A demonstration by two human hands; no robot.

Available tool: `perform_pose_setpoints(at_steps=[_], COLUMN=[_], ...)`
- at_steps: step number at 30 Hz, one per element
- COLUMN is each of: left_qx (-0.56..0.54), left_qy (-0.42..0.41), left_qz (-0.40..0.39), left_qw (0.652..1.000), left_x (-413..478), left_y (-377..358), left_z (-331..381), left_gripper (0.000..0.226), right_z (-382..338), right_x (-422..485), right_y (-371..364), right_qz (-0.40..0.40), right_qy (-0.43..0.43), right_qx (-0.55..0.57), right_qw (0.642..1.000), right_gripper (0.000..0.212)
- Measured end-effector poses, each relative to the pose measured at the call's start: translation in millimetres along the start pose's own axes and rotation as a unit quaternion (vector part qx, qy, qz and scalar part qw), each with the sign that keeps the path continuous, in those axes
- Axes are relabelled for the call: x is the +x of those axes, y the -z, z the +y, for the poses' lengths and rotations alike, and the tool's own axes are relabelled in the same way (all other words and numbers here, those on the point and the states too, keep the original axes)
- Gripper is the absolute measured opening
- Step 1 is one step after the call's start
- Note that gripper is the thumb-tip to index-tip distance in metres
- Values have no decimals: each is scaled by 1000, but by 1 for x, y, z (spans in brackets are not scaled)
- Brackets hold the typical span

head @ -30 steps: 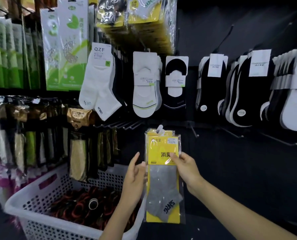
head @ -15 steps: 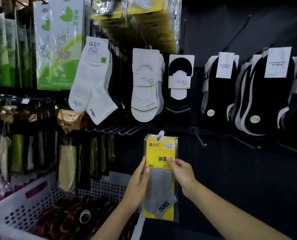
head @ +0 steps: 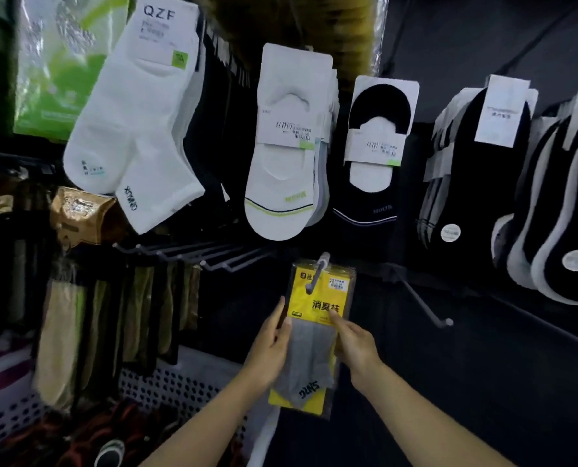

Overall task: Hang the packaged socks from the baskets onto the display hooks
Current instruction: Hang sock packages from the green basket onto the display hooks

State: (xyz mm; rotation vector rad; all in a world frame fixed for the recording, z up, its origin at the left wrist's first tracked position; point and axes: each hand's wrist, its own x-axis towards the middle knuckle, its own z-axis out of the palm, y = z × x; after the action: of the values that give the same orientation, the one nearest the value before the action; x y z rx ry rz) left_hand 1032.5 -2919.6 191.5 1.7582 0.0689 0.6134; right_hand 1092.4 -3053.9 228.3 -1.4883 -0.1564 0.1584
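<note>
Filling the space beyond both hands, a dark display wall is seen, hung with rows of socks. Below and to the left of the left hand, a white perforated basket is set, with dark red and black goods lying in it. High above the hands, white crew socks marked QZF are hung, with white low-cut socks and black low-cut socks beside them, directly over the hands. The packaged socks, a clear pack with a yellow card and a grey sock, are held upright between the two hands, against the wall and just under the low-cut pairs. The pack's left edge is pinched by the left hand, thumb on the front. Its right side is gripped by the right hand, fingers curled, thumb pressed on the card. A grey hook is laid across the pack's top, above both hands; whether the hanging hole is threaded cannot be told. Right of the right hand, a bare hook is left standing out.
</note>
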Motion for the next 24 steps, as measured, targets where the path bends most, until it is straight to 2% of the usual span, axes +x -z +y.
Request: perform_pose_setpoints(at_steps=[6,9,13,16,19,22,24], left_qx=[-42,-25,-8,1,7,22,51], left_qy=[70,87,131,209,278,348,394], left_qz=[-9,-29,-49,-80,-104,-89,-122], left_qw=[997,995,990,975,955,933,910], left_x=[-30,-83,-177,-251,-326,-393,-425], left_y=[5,7,-8,-30,-53,-67,-67], left_z=[-10,-18,-37,-59,-79,-100,-113], left_gripper=[57,59,51,38,29,20,26], right_z=[29,47,88,129,175,225,252], right_x=[-24,-62,-129,-181,-232,-280,-307], right_y=[42,73,117,150,183,215,232], right_qz=[-24,-59,-122,-166,-175,-175,-184], right_qy=[6,-13,-44,-114,-190,-221,-225], right_qx=[-92,-143,-201,-230,-227,-266,-302], right_qw=[995,988,971,952,939,922,908], right_gripper=[20,28,23,19,16,16,15])
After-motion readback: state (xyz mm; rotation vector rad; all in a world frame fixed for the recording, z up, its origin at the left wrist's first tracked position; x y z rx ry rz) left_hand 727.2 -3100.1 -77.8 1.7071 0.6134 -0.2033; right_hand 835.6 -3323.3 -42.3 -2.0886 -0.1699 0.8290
